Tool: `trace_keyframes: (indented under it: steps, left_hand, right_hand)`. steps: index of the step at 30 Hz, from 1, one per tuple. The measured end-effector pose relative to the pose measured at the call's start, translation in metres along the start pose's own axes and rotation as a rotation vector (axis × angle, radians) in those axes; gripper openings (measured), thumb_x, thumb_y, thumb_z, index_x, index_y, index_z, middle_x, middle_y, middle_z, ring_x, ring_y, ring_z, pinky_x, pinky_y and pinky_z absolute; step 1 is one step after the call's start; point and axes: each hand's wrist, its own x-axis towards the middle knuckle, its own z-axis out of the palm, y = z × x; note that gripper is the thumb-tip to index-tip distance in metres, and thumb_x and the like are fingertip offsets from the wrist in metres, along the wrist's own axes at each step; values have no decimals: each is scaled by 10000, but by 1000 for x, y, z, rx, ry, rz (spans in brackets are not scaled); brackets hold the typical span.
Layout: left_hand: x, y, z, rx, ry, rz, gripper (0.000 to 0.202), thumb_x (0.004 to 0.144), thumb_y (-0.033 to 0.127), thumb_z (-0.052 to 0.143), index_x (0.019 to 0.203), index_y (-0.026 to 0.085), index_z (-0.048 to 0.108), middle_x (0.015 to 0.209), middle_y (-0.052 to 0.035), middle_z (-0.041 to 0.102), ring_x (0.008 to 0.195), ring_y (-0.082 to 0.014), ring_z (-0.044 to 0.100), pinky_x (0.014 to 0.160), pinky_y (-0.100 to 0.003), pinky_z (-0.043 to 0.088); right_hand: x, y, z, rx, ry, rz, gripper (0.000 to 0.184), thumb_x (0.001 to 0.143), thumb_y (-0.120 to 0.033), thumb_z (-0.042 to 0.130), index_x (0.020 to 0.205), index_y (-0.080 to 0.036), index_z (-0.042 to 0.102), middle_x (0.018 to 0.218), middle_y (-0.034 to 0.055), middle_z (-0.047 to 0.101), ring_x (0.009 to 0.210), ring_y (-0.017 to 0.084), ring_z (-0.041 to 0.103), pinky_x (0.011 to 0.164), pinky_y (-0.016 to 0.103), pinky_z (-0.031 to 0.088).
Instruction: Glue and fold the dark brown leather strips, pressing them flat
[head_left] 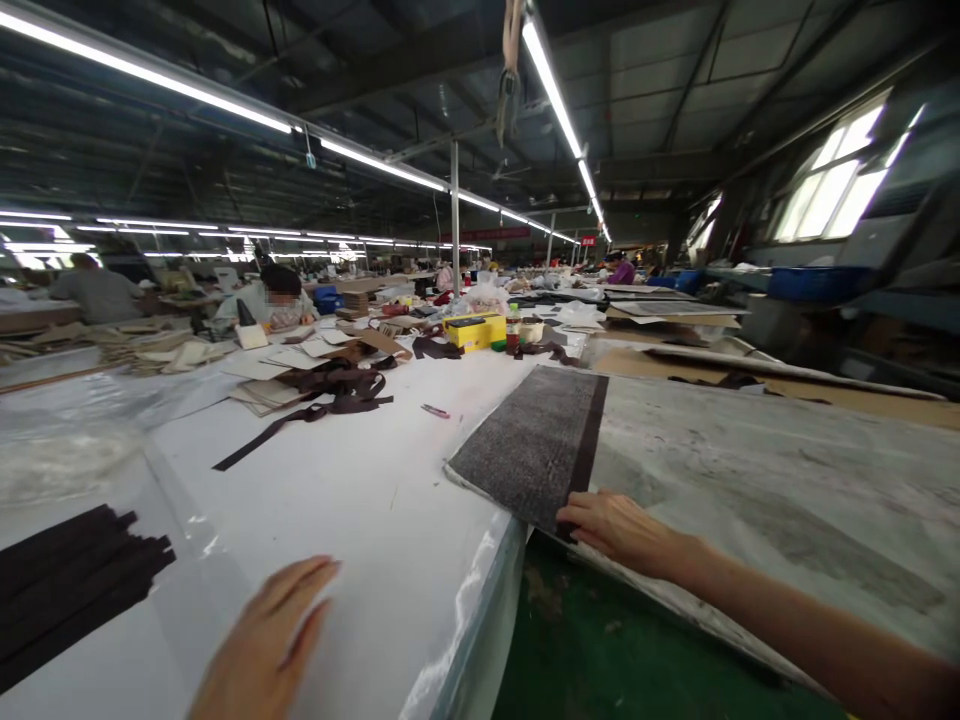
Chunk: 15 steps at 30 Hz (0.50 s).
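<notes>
My right hand (611,527) is at the near end of a dark brown strip (592,430), its fingers closed on that end. The strip runs along the right edge of a grey, speckled fabric-like panel (517,440), which lies flat near the white table's edge. My left hand (266,635) hovers over or rests on the white tabletop (375,560), fingers stretched out and thumb apart, holding nothing. To its left lies a bundle of dark brown strips (75,580).
Loose dark strips (330,395) and pale boards (274,385) lie further back, with a small red cutter-like tool (435,411) nearby. A yellow box (475,332) and a bottle (513,335) stand beyond. A co-worker (266,300) sits at the far left.
</notes>
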Motion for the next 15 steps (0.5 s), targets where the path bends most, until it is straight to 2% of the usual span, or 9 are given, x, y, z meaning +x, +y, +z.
trace_keyframes:
  steps: [2,4,6,7,9,11,15]
  left_hand:
    - [27,62,23,-182,-204,124,351,931,280,396,1247,295,549,1255,-21,581,1163,-209,518,1031,-365,426]
    - [54,124,46,-326,-322,200,406,906,163,363,1263,250,535,1238,-30,594,1147,-192,512,1035,-339,407]
    - [76,170,68,-415,-388,244,471,855,93,378,1297,200,498,1223,-43,599,1136,-189,502,1023,-317,402]
    - [84,186,78,-423,-405,265,492,838,79,383,1309,185,484,1232,-46,595,1137,-191,494,1023,-311,396]
    - [94,204,98,-422,-434,307,541,812,62,401,1340,172,449,1238,-50,593,1133,-206,482,1016,-320,392]
    - [99,210,115,-407,-458,340,569,803,58,410,1361,168,423,1219,-59,601,1105,-227,483,989,-341,401]
    - [95,212,133,-377,-478,343,573,819,74,408,1386,155,383,1221,-82,582,1081,-254,464,968,-382,393]
  right_hand:
    - [4,6,4,-15,6,-32,178,900,-148,441,957,-205,600,905,43,592,766,170,562,717,292,398]
    - [7,11,8,-14,17,-63,186,892,-112,418,881,-187,587,860,46,584,747,164,548,727,293,387]
    - [8,16,12,8,32,-87,195,884,-93,406,833,-179,574,828,48,578,728,161,536,725,292,381]
    - [8,18,14,28,41,-95,190,887,-100,409,822,-179,569,819,48,577,721,159,533,719,288,380]
    - [6,22,15,82,69,-93,171,901,-142,422,817,-184,564,819,47,581,721,157,537,697,277,385]
    - [3,27,15,155,114,-60,166,919,-198,430,822,-193,564,826,42,592,724,154,550,672,264,398]
    - [-2,53,12,335,312,149,160,927,-272,442,845,-199,558,774,21,620,666,138,577,626,247,443]
